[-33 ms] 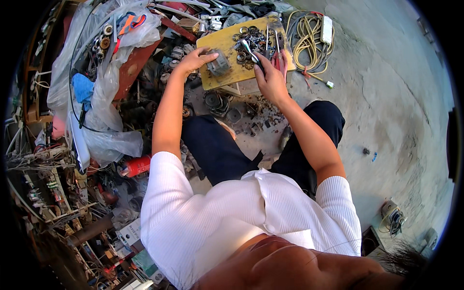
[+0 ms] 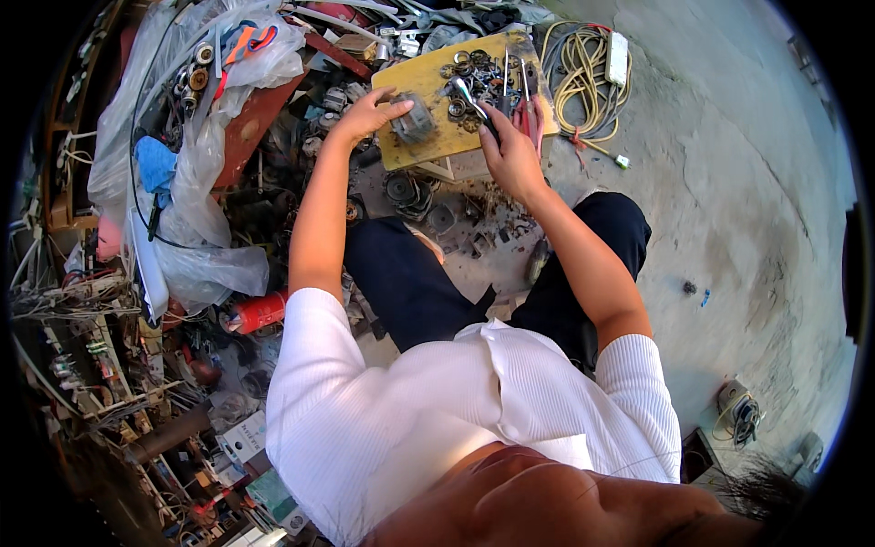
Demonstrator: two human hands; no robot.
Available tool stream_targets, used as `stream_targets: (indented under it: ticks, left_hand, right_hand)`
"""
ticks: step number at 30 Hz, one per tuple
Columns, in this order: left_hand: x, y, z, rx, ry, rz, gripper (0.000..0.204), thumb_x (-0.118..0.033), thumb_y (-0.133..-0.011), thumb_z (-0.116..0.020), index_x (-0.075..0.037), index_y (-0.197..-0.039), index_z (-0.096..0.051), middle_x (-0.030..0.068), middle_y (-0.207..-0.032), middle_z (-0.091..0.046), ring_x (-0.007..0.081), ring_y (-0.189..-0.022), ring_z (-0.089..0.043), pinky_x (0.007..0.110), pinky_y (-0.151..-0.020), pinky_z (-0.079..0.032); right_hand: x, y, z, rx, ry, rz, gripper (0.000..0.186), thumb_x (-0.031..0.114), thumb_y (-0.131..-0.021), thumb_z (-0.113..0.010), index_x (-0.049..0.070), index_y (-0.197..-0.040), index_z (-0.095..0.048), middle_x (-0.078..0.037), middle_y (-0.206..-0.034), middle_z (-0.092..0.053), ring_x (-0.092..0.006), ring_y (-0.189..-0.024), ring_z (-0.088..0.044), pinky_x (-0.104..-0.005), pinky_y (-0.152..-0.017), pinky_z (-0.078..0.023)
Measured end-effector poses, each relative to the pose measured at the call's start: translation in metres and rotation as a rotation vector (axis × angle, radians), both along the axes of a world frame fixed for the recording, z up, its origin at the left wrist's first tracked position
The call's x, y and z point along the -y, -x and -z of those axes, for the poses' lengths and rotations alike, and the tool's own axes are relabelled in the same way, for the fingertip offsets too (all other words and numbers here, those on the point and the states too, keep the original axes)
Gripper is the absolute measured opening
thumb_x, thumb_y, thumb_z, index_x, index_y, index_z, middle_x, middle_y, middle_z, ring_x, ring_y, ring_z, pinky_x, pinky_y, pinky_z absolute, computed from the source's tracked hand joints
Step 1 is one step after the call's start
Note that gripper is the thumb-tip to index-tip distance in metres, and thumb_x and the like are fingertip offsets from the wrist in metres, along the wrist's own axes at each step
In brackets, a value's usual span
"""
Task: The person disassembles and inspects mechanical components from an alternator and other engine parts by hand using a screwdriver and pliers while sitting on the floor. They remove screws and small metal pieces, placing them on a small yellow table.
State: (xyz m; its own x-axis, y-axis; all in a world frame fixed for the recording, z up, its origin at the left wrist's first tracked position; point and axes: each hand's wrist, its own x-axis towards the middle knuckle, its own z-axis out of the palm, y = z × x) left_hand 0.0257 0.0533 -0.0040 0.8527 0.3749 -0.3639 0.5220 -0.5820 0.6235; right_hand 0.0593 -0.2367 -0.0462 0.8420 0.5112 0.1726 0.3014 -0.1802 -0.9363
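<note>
A low yellow board (image 2: 430, 157) stands in front of my knees. On its left part rests a grey, blocky metal part that looks like a motor body (image 2: 415, 123). My left hand (image 2: 369, 117) is closed on this block from the left, thumb across its top. Above the board, my right hand (image 2: 512, 150) grips the dark handle of a ratchet wrench (image 2: 468, 94), its chrome head pointing up and left. Beyond the wrench lie several rings, bearings and small metal pieces (image 2: 474, 68). Red-handled pliers (image 2: 529, 114) and a screwdriver (image 2: 505, 73) lie beside my right hand.
Coiled cable with a white power strip (image 2: 617, 59) lies on the concrete floor to the right. Scrap parts and clear plastic sheeting (image 2: 196, 210) crowd the left side. A red bottle-like container (image 2: 258, 314) lies by my left elbow. Metal coils (image 2: 406, 191) sit below the board.
The ratchet wrench's head has shifted slightly to the left. Both hands keep their grips, and the metal block stays in place.
</note>
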Motion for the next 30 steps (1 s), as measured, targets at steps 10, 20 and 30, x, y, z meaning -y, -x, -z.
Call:
stream_targets:
  ticks: [10, 20, 30]
  left_hand:
    - [0.023, 0.044, -0.002, 0.342, -0.076, 0.022, 0.091, -0.043, -0.068, -0.084, -0.008, -0.142, -0.044, 0.0154, -0.143, -0.045, 0.0290, -0.135, -0.040, 0.040, -0.107, -0.035]
    - [0.035, 0.048, 0.035, 0.499, -0.287, 0.018, 0.091, -0.043, -0.065, -0.086, -0.013, -0.141, -0.045, 0.0165, -0.139, -0.047, 0.0340, -0.132, -0.040, 0.044, -0.107, -0.034]
    - [0.033, 0.047, 0.043, 0.513, -0.366, 0.040, 0.096, -0.056, -0.064, -0.081, -0.019, -0.143, -0.042, 0.0153, -0.141, -0.046, 0.0332, -0.139, -0.031, 0.064, -0.112, -0.007]
  right_hand:
    - [0.001, 0.021, 0.001, 0.101, 0.042, -0.064, 0.040, 0.015, -0.097, -0.052, 0.010, -0.136, -0.050, -0.018, -0.081, -0.062, -0.0265, -0.066, -0.057, -0.0348, -0.067, -0.047]
    - [-0.014, 0.028, -0.006, 0.104, 0.123, -0.100, 0.042, 0.012, -0.090, -0.056, 0.007, -0.132, -0.053, -0.026, -0.104, -0.063, -0.0390, -0.090, -0.063, -0.0408, -0.077, -0.050]
    - [-0.015, 0.014, -0.003, 0.235, 0.049, 0.012, 0.041, 0.006, -0.089, -0.060, 0.011, -0.130, -0.059, -0.013, -0.094, -0.068, -0.0272, -0.086, -0.066, -0.0370, -0.099, -0.040]
